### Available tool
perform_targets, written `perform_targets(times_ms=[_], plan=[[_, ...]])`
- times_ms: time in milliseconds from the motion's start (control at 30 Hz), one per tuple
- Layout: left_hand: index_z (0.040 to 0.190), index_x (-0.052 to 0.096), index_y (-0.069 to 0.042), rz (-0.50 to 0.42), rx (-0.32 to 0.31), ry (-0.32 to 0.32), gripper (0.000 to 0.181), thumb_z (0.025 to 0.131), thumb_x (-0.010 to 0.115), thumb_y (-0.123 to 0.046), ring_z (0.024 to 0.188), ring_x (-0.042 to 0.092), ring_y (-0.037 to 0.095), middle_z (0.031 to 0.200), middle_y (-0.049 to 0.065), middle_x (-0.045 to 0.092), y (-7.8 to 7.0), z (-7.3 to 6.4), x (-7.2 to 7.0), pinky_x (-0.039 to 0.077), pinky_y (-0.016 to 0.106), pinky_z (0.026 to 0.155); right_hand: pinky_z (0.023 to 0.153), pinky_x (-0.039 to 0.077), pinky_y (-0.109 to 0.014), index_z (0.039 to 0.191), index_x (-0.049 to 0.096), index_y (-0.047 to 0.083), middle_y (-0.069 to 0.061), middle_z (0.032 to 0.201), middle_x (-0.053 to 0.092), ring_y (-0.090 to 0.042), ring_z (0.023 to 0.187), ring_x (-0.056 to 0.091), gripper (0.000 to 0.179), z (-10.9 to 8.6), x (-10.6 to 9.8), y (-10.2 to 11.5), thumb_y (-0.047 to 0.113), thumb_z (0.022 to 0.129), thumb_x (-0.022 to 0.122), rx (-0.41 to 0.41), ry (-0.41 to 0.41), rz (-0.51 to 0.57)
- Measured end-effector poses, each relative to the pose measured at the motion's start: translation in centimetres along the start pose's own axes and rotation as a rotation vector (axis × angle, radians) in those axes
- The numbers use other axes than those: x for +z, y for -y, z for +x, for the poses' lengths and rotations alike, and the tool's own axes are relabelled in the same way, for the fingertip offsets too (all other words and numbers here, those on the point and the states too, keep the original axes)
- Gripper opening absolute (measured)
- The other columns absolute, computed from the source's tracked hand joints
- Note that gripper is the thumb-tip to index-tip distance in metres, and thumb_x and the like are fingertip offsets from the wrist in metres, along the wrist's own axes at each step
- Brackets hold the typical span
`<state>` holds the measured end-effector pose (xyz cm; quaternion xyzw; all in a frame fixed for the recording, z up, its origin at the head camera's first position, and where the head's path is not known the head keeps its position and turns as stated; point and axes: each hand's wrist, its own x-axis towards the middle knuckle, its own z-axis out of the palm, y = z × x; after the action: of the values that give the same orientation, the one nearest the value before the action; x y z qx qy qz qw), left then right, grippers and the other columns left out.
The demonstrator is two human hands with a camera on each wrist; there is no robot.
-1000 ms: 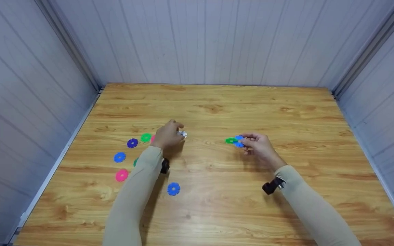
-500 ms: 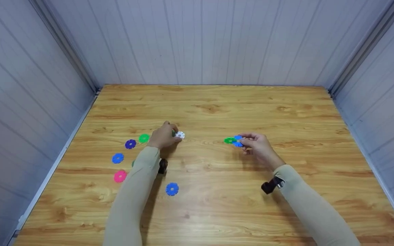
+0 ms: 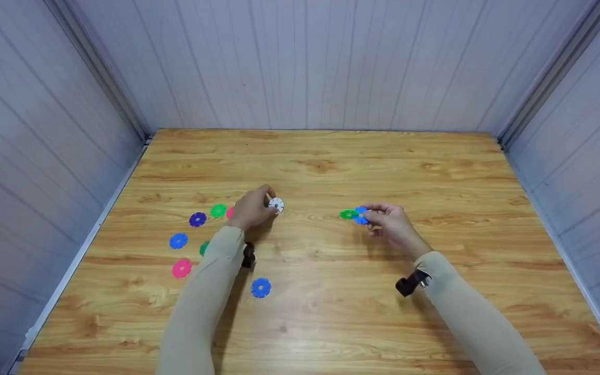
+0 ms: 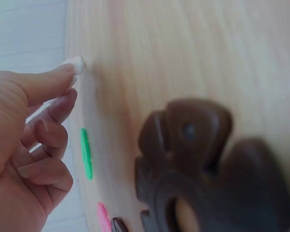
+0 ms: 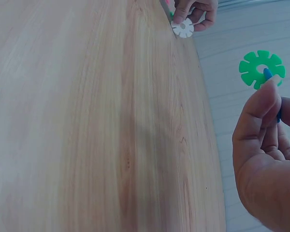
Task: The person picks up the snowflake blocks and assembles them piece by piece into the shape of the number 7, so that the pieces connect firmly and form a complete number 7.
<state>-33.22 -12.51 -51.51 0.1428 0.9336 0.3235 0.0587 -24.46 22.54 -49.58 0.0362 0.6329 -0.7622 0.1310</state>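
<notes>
Watching remotely, I see a pink notched disc (image 3: pixel 177 270) flat on the wooden table (image 3: pixel 321 161); next, the left hand (image 3: pixel 252 209) pinching a white notched disc (image 3: pixel 277 200); then the right hand (image 3: pixel 395 225) pinching a blue notched disc (image 3: pixel 361 221) slotted into a green disc (image 3: pixel 344 214).

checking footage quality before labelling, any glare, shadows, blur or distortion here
Head view: pale glare on the wood-grain tabletop, soft shadow beside the beige left sleeve; left wrist view: the dark brown lobed object is out of focus; right wrist view: the tabletop's edge looks bowed, while the green notched plastic disc looks fairly sharp.
</notes>
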Motion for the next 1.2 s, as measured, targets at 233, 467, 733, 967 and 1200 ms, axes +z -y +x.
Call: perform_targets(times_ms=[233, 467, 733, 967, 1200], plan=[[0.112, 0.062, -0.008, -0.266, 0.04, 0.001, 0.019, 0.095, 0.068, -0.015, 0.068, 0.053, 0.017, 0.088, 0.008, 0.061, -1.0, -0.5, 0.6, 0.045, 0.029, 0.058, 0.054, 0.052, -0.024, 0.126, 0.055, -0.009, -0.005, 0.084, 0.062, -0.011, 0.064, 0.057, 0.031, -0.1, 0.1, -0.1, 0.004, 0.098, 0.061, 0.01, 0.004, 0.01], [0.107, 0.064, -0.006, -0.506, 0.062, -0.003, 0.017, 0.093, 0.071, -0.011, 0.075, 0.055, 0.022, 0.086, 0.009, 0.061, -2.7, -1.1, 1.2, 0.046, 0.027, 0.061, 0.055, 0.052, -0.025, 0.125, 0.055, -0.008, -0.006, 0.085, 0.063, -0.012, 0.064, 0.057, 0.03, -0.1, 0.1, -0.1, 0.005, 0.098, 0.06, -0.006, 0.004, -0.004], [0.105, 0.062, -0.001, -0.716, 0.069, 0.054, 0.019, 0.09, 0.073, -0.006, 0.061, 0.054, 0.019, 0.077, 0.01, 0.068, -5.2, -1.8, 2.3, 0.041, 0.024, 0.053, 0.055, 0.051, -0.025, 0.127, 0.054, -0.01, -0.006, 0.084, 0.063, -0.012, 0.064, 0.057, 0.032, 0.1, 0.0, -0.3, 0.005, 0.098, 0.06, -0.012, 0.003, -0.014], [0.103, 0.062, -0.002, -0.769, 0.047, 0.11, 0.019, 0.088, 0.074, -0.007, 0.059, 0.056, 0.017, 0.076, 0.009, 0.069, -6.5, -1.9, 3.2, 0.045, 0.031, 0.057, 0.055, 0.051, -0.024, 0.127, 0.055, -0.009, -0.004, 0.083, 0.064, -0.012, 0.063, 0.058, 0.034, 0.3, 0.3, -0.4, 0.006, 0.097, 0.063, -0.014, 0.002, -0.021], [0.104, 0.063, -0.005, -0.781, 0.03, 0.15, 0.021, 0.088, 0.076, -0.01, 0.062, 0.06, 0.02, 0.078, 0.011, 0.071, -7.5, -2.2, 3.7, 0.038, 0.029, 0.053, 0.052, 0.05, -0.022, 0.123, 0.057, -0.007, -0.005, 0.082, 0.064, -0.011, 0.062, 0.057, 0.029, 0.3, 0.5, -0.5, 0.004, 0.097, 0.063, -0.011, 0.0, -0.014]])
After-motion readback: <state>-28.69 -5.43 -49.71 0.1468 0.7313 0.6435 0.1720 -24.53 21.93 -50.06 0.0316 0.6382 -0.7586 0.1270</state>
